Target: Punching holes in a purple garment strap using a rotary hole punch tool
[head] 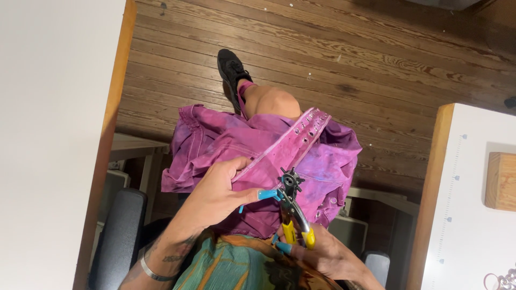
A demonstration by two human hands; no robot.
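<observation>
Two hands work close to my camera, both mine. My right hand, lowest in view, is closed round the yellow handles of a rotary hole punch, squeezing them together; I judge that grip keeps the tool's star-shaped head biting on the cloth. My left hand pinches the edge of the purple dyed jacket between thumb and fingers, blue-painted nails touching the punch head, apparently to hold the placket flat and taut right where the tool meets it. One metal bangle sits on that wrist.

The jacket is draped over my lap and knee, which serves as a rest. Its button band runs diagonally away from the punch, with a row of punched holes along it; I count roughly six, though the far ones blur.

Beyond the cloth shows one bare knee and one black shoe on the wooden plank floor.

Two white tabletops flank me: one at left, one at right carrying a single wooden block and something metallic at the corner that I cannot identify.
</observation>
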